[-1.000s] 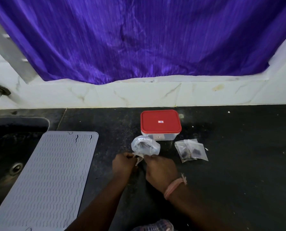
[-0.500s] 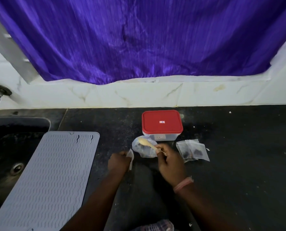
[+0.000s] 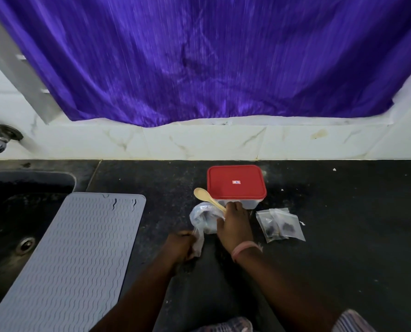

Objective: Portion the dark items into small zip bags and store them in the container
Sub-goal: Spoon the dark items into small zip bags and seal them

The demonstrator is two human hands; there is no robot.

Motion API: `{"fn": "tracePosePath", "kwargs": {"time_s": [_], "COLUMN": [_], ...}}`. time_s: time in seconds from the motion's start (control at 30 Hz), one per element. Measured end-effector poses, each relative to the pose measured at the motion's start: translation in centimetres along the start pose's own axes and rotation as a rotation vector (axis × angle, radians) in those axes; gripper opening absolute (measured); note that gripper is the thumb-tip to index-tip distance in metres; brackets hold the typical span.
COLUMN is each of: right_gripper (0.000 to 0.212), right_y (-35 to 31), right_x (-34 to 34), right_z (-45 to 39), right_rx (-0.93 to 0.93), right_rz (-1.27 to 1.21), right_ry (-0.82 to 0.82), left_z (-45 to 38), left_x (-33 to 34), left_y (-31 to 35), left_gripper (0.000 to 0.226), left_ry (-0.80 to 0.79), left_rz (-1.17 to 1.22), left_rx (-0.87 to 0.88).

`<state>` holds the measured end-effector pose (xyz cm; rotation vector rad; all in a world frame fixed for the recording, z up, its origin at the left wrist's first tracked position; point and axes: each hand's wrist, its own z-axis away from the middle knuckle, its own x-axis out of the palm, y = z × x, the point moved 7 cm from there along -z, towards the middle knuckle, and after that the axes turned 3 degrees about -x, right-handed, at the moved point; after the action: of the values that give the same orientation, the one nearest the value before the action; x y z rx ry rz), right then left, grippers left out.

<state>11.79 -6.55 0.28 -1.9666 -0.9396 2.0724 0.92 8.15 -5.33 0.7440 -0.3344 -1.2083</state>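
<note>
A purple curtain (image 3: 199, 58) fills the top of the frame, hanging over a white marble ledge (image 3: 199, 142). Below it runs the black worktop (image 3: 343, 236), with a dark sink (image 3: 12, 212) at the left edge and a grey ribbed mat (image 3: 75, 259) lying partly over it. At centre stands the clear container (image 3: 250, 203), its red lid (image 3: 235, 182) on. Just right of centre, two small zip bags (image 3: 280, 224) holding dark items lie overlapping on the worktop, near the container's front. My right hand (image 3: 233, 226) is at centre frame, its fingers (image 3: 233, 207) curled round the handle of a pale wooden spoon (image 3: 205, 196), whose bowl points to the upper left beside the container. Under that hand sits a crumpled clear plastic bag (image 3: 203, 218) with dark items inside. My left hand (image 3: 179, 245), lower and to the left, pinches the hanging tail of that same bag. A pink band (image 3: 244, 250) circles my right wrist.
</note>
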Motion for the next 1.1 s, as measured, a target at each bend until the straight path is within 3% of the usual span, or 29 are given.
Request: {"fn": "tracePosePath", "kwargs": {"time_s": [0.1, 0.23, 0.4, 0.5, 0.57, 0.63, 0.7, 0.77, 0.9, 1.0, 1.1], "right_gripper": [0.012, 0.007, 0.008, 0.009, 0.011, 0.013, 0.014, 0.014, 0.027, 0.051, 0.054], "right_y": [0.9, 3.3, 4.7, 5.0, 4.9, 4.5, 3.8, 3.2, 3.3, 4.2, 4.2], "right_x": [-0.3, 0.0, 0.8, 1.2, 1.3, 1.6, 1.8, 2.0, 2.0, 0.3, -2.3], "right_z": [0.0, 1.7, 5.3, 6.4, 6.5, 6.4, 6.5, 6.7, 7.1, 5.8, 4.0], "right_rx": [0.108, 0.416, 0.617, 0.660, 0.681, 0.687, 0.674, 0.653, 0.653, 0.621, 0.477], "right_rz": [-0.099, -0.388, -0.646, -0.756, -0.858, -0.950, -1.008, -0.994, -0.825, -0.688, -0.494], "right_ry": [0.008, -0.050, -0.065, 0.011, 0.068, 0.094, 0.101, 0.077, 0.021, 0.049, 0.052], "left_z": [-0.6, -1.7, -1.8, -0.6, 0.8, 1.7, 1.4, 0.9, 1.2, 1.6, 1.9], "left_x": [-0.7, -2.0, -2.2, -1.8, -0.7, 0.8, 2.7, 4.0, 3.1, 2.7, 3.1], "left_y": [0.0, -0.5, -0.7, 1.8, 4.0, 5.3, 5.5, 4.7, 4.2, 4.7, 5.1], "left_gripper": [0.027, 0.021, 0.056, 0.074, 0.060, 0.057, 0.065, 0.054, 0.022, 0.015, 0.012], "left_ry": [0.094, 0.249, 0.399, 0.549, 0.610, 0.561, 0.362, 0.223, 0.266, 0.275, 0.248], "left_rz": [-0.005, -0.004, -0.129, -0.414, -0.469, -0.382, -0.255, -0.255, -0.330, -0.385, -0.435], "left_rx": [0.003, -0.026, -0.023, 0.201, 0.395, 0.458, 0.363, 0.256, 0.271, 0.304, 0.311]}}
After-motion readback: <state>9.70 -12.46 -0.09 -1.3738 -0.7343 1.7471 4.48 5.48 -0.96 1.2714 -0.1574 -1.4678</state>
